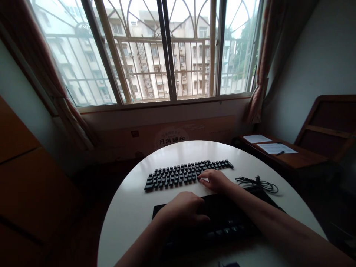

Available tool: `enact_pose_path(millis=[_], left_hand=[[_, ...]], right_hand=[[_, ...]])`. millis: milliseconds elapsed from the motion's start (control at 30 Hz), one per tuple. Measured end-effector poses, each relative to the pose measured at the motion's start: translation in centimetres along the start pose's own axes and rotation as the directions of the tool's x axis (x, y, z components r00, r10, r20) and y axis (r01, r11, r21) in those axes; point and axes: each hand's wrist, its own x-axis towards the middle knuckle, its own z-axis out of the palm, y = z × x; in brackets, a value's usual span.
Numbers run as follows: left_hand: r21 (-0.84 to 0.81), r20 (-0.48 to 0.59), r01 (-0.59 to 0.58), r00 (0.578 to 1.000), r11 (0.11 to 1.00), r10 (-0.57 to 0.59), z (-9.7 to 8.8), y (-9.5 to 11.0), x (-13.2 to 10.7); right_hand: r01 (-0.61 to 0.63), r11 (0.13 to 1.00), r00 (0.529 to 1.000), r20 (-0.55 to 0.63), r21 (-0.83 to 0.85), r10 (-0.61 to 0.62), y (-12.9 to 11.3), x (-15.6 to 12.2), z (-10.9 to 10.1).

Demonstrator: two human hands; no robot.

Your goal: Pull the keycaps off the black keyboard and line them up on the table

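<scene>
Black keycaps [175, 174] stand loose in keyboard-like rows on the white round table [125, 215]. My right hand [215, 180] reaches to the near side of these rows, thumb and forefinger pinched on a keycap [198, 178] there. Closer to me lies a black keyboard [222, 209], with a few keycaps visible along its near edge; much of it is dark. My left hand [186, 207] rests over the keyboard's left part, thumb apart from the forefinger, its other fingers mostly hidden. My right forearm crosses above the keyboard's right side.
A coiled black cable [257, 182] lies at the keyboard's far right. Part of a dark purple object [229, 264] shows at the bottom edge. Beyond the table, papers [275, 148] and a pen [280, 153] lie on a wooden surface [308, 157]. A barred window [172, 52] is ahead.
</scene>
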Motion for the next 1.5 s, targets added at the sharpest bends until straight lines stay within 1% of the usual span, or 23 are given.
enact_pose_path(millis=[333, 533, 700, 867, 1033, 1167, 1367, 1500], left_hand=[[0.008, 0.024, -0.003, 1.000, 1.000, 0.003, 0.0, 0.0, 0.0], [0.041, 0.018, -0.030, 0.999, 0.999, 0.029, 0.3, -0.4, 0.2], [0.019, 0.029, -0.025, 0.999, 1.000, 0.024, 0.3, -0.7, 0.3], [0.022, 0.038, -0.031, 0.999, 0.999, 0.030, 0.2, -0.4, 0.3], [0.078, 0.090, -0.014, 0.996, 0.997, 0.007, -0.3, -0.1, 0.2], [0.077, 0.096, -0.015, 0.995, 0.997, 0.008, -0.5, 0.1, 0.2], [0.085, 0.134, -0.006, 0.991, 0.996, -0.005, -0.5, 0.2, 0.5], [0.071, 0.143, 0.002, 0.990, 0.997, -0.012, -0.6, 0.1, 0.5]], right_hand=[[0.004, 1.000, 1.000, 0.008, -0.014, -0.004, 0.1, -0.1, 0.1], [0.009, 1.000, 1.000, 0.010, -0.010, -0.009, 0.1, -0.1, -0.3], [0.009, 1.000, 1.000, 0.005, -0.015, -0.009, -0.2, -0.1, -0.6], [-0.006, 1.000, 0.999, -0.040, -0.008, 0.006, -0.2, -0.2, -0.6], [0.001, 1.000, 0.998, -0.068, -0.016, -0.003, -0.4, -0.3, -0.6], [-0.013, 1.000, 0.995, -0.099, -0.015, 0.012, -0.2, -0.2, -0.2], [0.002, 0.999, 0.992, -0.123, 0.037, 0.002, 0.4, -0.1, 0.4], [0.002, 0.993, 0.986, -0.166, 0.118, 0.018, 0.5, 0.0, 0.4]])
